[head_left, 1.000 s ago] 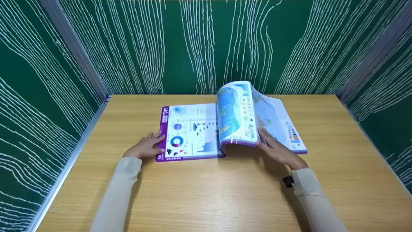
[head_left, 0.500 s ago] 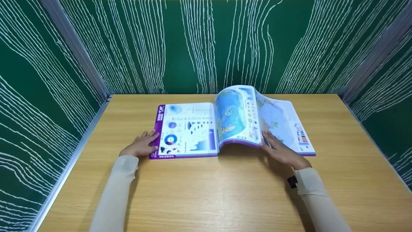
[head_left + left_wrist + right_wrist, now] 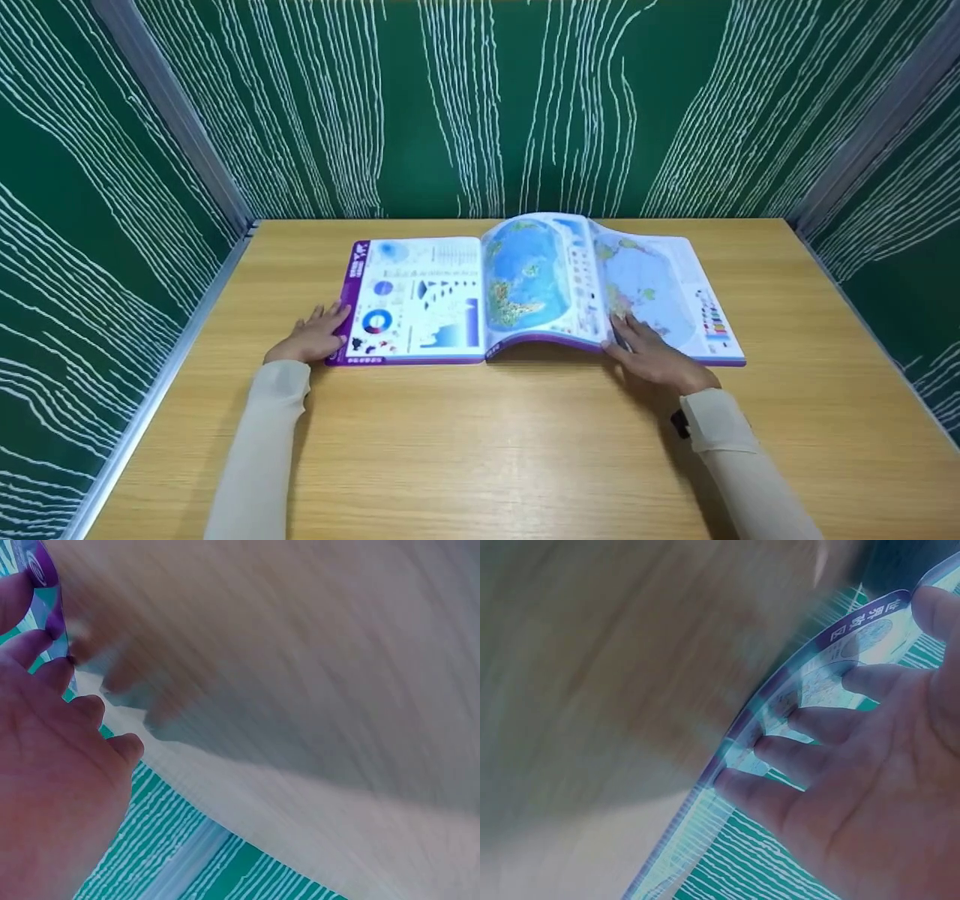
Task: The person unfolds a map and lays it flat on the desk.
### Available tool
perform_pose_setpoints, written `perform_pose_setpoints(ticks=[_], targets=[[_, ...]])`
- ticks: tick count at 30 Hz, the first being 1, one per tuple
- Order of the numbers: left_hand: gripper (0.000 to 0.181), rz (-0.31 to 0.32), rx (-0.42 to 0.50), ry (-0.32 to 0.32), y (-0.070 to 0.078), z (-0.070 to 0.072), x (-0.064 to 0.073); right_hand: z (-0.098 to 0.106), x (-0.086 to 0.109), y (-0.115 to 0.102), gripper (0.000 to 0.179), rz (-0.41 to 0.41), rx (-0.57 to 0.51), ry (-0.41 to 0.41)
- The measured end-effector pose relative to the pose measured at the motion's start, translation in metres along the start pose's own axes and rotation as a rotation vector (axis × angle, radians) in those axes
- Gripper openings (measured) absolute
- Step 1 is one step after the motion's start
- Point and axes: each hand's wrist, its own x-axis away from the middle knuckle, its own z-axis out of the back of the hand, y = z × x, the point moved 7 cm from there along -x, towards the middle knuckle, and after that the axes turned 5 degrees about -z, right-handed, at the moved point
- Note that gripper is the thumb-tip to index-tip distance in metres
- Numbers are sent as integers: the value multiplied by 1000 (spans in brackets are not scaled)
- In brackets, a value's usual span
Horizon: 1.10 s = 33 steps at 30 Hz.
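An open atlas (image 3: 420, 300) with a purple border lies across the table in the head view. Its left panel, with charts, lies flat; the middle panel, with a blue map, arches up, and a pale map panel extends right. My left hand (image 3: 307, 337) rests at the left edge, its fingertips touching the purple border; the left wrist view shows the spread fingers (image 3: 56, 675) at that edge. My right hand (image 3: 656, 360) touches the fold between the middle and right panels, thumb at the near edge. Straight, spread fingers (image 3: 817, 724) lie on the page in the right wrist view.
The wooden table (image 3: 480, 450) reaches forward to a green wall (image 3: 442, 112) with white wavy lines. Similar panels stand at left and right, joined by grey corner posts (image 3: 180, 112). A small black object (image 3: 681, 424) shows by the right cuff.
The atlas has slid left with my left hand. The arched middle panel has sunk lower and spread wider, while my right hand has shifted slightly right and nearer.
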Motion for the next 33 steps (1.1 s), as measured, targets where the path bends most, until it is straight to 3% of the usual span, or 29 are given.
perform_pose_setpoints(ticks=[6,16,24,33], targets=[[63,23,1,12,-8,3,0,-2,0,-6,77,35,71,18],[62,76,3,33,-19,10,4,-8,-5,-7,77,7,166,42],[62,52,17,42,-23,13,8,-10,-8,-2,77,-9,221,63],[62,100,48,35,-26,12,9,-8,-7,-3,77,-21,248,82]])
